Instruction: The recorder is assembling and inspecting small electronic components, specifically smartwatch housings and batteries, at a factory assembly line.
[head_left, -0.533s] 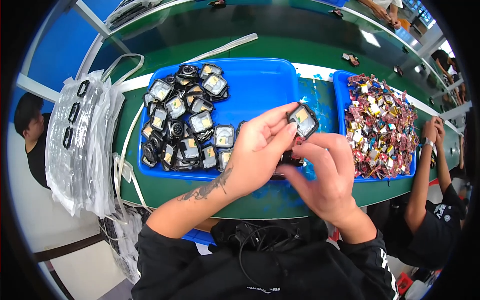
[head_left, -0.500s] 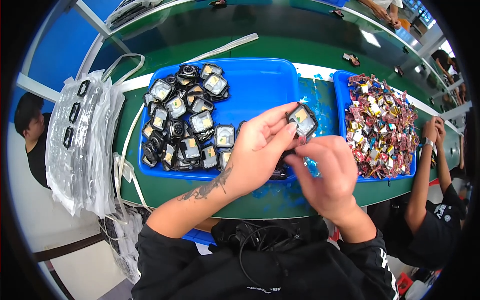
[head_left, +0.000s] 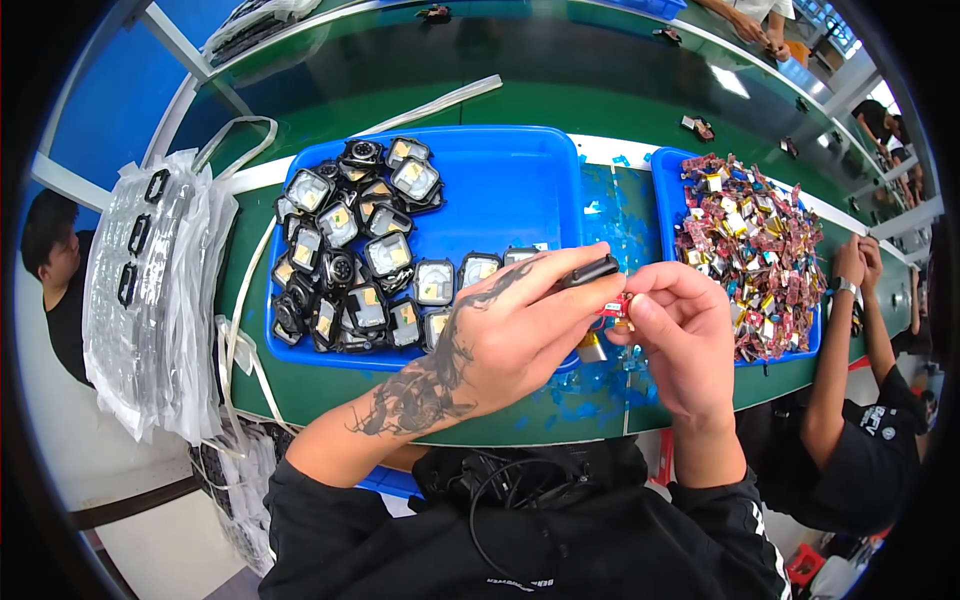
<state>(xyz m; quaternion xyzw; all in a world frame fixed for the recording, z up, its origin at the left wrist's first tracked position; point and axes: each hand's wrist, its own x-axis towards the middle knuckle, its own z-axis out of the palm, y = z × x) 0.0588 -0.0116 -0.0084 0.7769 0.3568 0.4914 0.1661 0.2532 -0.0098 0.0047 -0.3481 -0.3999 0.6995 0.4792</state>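
My left hand [head_left: 515,325], back turned up, is closed around a black watch case [head_left: 590,272] tilted edge-on above the bench. Against it, my right hand [head_left: 685,345] pinches a small red circuit board [head_left: 613,307] between thumb and fingers. A silver-and-gold battery [head_left: 591,347] hangs below the board, between the hands. To the left, a blue tray [head_left: 500,190] bears many similar square watch cases [head_left: 388,254], heaped on its left side, with a few along its front. My left hand covers part of that tray's front right corner.
On the right, a second blue tray [head_left: 665,200] is piled with red circuit boards and batteries [head_left: 750,265]. Blue film scraps [head_left: 600,205] litter the green bench between the trays. Stacked plastic-wrapped clear trays [head_left: 150,300] stand at left. People sit on both sides.
My left hand has rolled over, turning the watch case from face-up to edge-on. The red board and hanging battery now show between my hands. The view has shifted slightly.
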